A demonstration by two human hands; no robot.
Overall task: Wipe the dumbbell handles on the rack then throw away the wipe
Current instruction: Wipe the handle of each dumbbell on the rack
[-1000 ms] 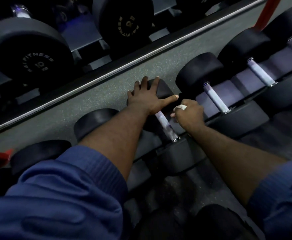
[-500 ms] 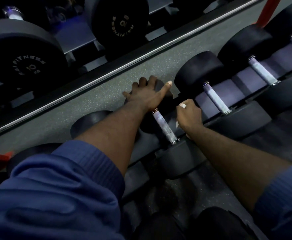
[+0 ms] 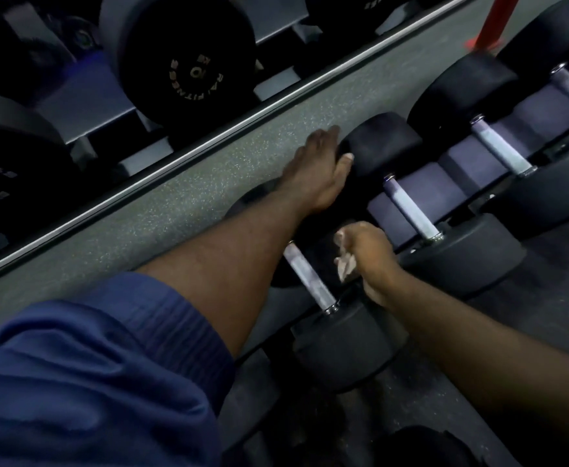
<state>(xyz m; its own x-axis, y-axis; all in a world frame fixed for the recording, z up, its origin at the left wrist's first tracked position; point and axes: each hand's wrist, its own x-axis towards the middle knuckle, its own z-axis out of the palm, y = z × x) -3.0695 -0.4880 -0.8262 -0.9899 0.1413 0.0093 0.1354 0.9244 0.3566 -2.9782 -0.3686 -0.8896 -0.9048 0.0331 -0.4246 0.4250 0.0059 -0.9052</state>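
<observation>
The right hand (image 3: 369,261) gripped the crumpled wipe (image 3: 345,264) in curled fingers. It sat between two handles, with the near handle (image 3: 306,278) just to its left and the next handle (image 3: 411,210) to its right, slightly farther off. That next handle ran away from the person, slanting left toward its far head (image 3: 384,146). The left hand (image 3: 320,170) lay there, fingers straight against the head. The wipe hand likely needed only a short move right.
</observation>
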